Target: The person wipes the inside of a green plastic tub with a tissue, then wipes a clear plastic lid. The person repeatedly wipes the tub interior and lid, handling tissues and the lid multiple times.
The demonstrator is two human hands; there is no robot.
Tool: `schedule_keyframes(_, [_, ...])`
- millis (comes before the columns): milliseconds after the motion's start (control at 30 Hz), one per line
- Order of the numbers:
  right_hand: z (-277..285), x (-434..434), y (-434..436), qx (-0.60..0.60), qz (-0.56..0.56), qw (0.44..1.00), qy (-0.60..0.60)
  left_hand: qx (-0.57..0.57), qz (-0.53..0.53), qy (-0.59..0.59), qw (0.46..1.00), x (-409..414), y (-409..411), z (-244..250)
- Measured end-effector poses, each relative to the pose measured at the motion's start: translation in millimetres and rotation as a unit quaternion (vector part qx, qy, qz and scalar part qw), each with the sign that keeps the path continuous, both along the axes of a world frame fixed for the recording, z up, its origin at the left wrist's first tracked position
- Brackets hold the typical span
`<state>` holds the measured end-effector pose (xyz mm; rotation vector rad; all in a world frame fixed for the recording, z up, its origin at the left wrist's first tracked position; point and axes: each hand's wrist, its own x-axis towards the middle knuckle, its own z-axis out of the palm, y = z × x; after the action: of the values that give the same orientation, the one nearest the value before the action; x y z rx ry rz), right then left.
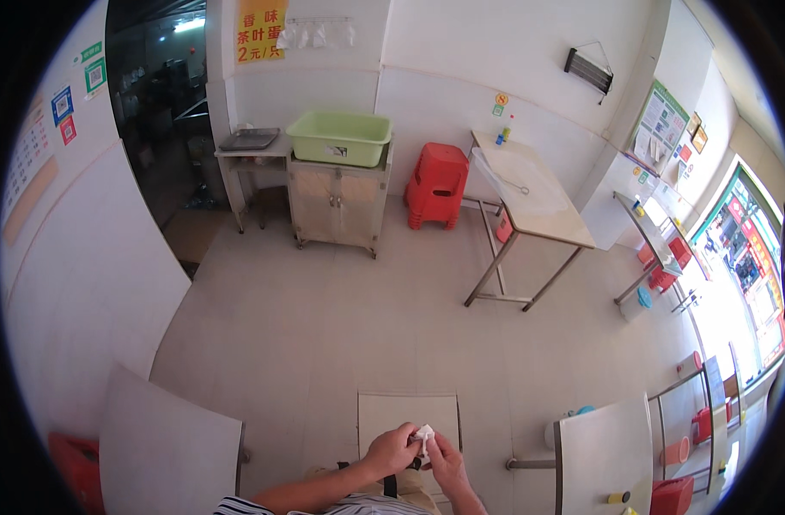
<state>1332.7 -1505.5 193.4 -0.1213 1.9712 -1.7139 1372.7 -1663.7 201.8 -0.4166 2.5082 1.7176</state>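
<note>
A crumpled white piece of tissue or thin cloth [425, 434] is pinched between my hands, low in the middle of the head view. My left hand [392, 447] has its fingers curled around one side of it. From the other side, the thumb and fingers of my right hand [446, 459] press on it. Both hands are close together in front of my body, over the tiled floor [315, 360]. Whether something small is wrapped inside the tissue cannot be told.
Tables flank me at left [173, 438] and right [605, 444]. Ahead stand a metal cabinet [334, 206] bearing a green plastic tub [340, 138], stacked red stools [436, 183] and a long table [534, 180]. A dark doorway [160, 116] lies left; a bright shop entrance [734, 257] lies right.
</note>
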Motion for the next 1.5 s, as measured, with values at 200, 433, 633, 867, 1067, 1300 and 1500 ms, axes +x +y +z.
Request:
schedule_keyframes(200, [19, -76, -43, -0.034, 0.004, 0.999, -0.041, -0.054, -0.052, -0.038, 0.996, -83, -29, -2])
schedule_keyframes(433, [6, -247, -90, -0.054, 0.072, 0.995, -0.033, 0.021, -0.004, -0.049, 0.999, -195, -86, 11])
schedule_keyframes(633, [37, -370, -181, -0.036, 0.134, 0.990, -0.021, -0.057, 0.167, -0.040, 0.983, -242, -177, -1])
schedule_keyframes(867, [19, -453, -296, -0.008, 0.215, 0.976, -0.020, -0.160, 0.376, -0.138, 0.902, -204, -291, -80])
schedule_keyframes(1067, [6, -521, -420, 0.008, 0.248, 0.968, 0.029, -0.096, 0.477, -0.154, 0.860, -196, -419, -156])
schedule_keyframes(1300, [33, -606, -555, 0.014, 0.205, 0.973, 0.106, -0.225, 0.419, -0.053, 0.878, -366, -611, -65])
schedule_keyframes(1500, [23, -662, -652, 0.039, 0.214, 0.964, 0.154, -0.134, 0.361, -0.009, 0.923, -483, -710, -20])
